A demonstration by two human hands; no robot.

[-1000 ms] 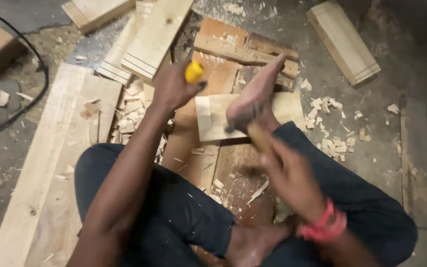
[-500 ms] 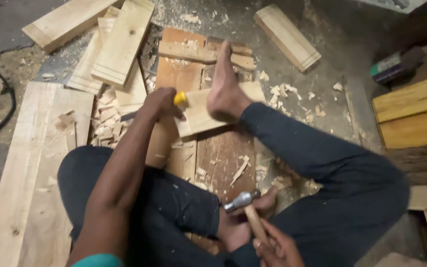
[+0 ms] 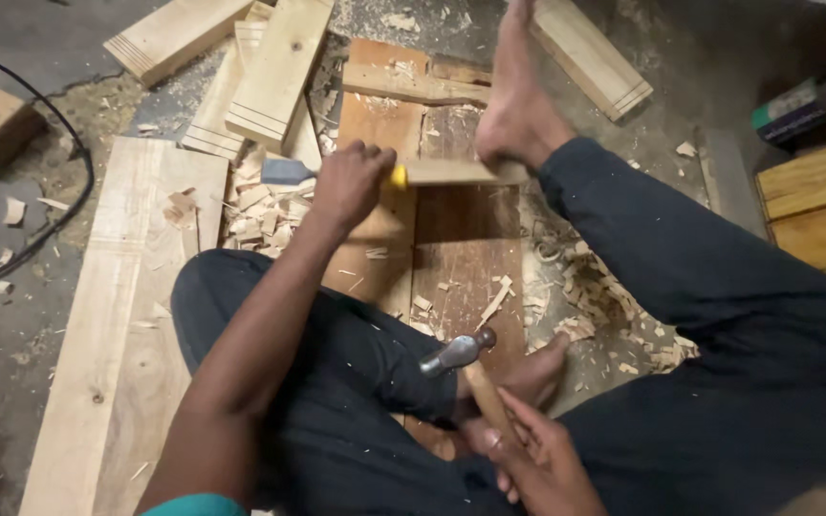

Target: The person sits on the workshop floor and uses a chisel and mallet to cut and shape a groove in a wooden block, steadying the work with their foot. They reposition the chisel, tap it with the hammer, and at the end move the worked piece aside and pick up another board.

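Chisel point(image 3: 396, 176), yellow-handled, sits in the left hand point(image 3: 351, 182), which is clenched around it; only the handle's end shows beyond the knuckles, and it lies against the near edge of a small wood block point(image 3: 456, 171). The blade is hidden, so its bite cannot be confirmed. The block lies across a dark board point(image 3: 466, 258) and is pinned from above by a bare foot point(image 3: 513, 105).

Right hand point(image 3: 528, 459) is wrapped shut around the wooden shaft of a hammer point(image 3: 456, 354), held low by the lap, head well apart from the chisel.

Judgement: good practice here means keeping the chisel steady in line with the block, foot pressure firm so the piece cannot skate, and toes and knuckles out of the hammer's path.

Shavings point(image 3: 260, 205) lie just left of the grip.
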